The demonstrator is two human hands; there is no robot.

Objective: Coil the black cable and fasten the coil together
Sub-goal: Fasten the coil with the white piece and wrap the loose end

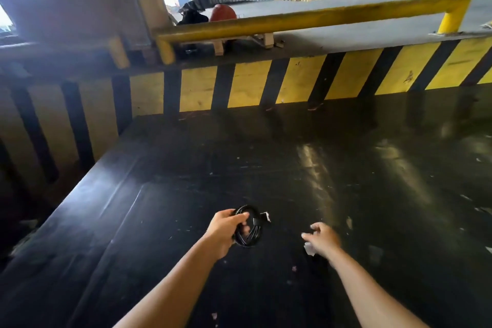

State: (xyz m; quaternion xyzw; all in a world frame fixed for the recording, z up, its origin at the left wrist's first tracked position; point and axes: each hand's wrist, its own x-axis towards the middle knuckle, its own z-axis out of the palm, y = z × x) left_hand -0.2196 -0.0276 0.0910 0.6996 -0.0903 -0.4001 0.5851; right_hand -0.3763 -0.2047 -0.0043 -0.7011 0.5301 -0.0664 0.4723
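Note:
The black cable [251, 231] is wound into a small round coil, held just above a shiny black table [346, 168]. My left hand [226, 229] grips the coil's left side, fingers through the loop. A small white tag or tie end [266, 216] sticks out at the coil's upper right. My right hand [322, 238] hovers apart to the right, fingers loosely curled and blurred, with a small white scrap [308, 248] at its lower edge; I cannot tell whether the hand holds it.
A yellow and black striped barrier [292, 82] rises behind the table. Above it runs a yellow guard rail [319, 18]. Small paper scraps [348, 222] dot the table on the right. The table's left edge [87, 176] drops to a dark floor.

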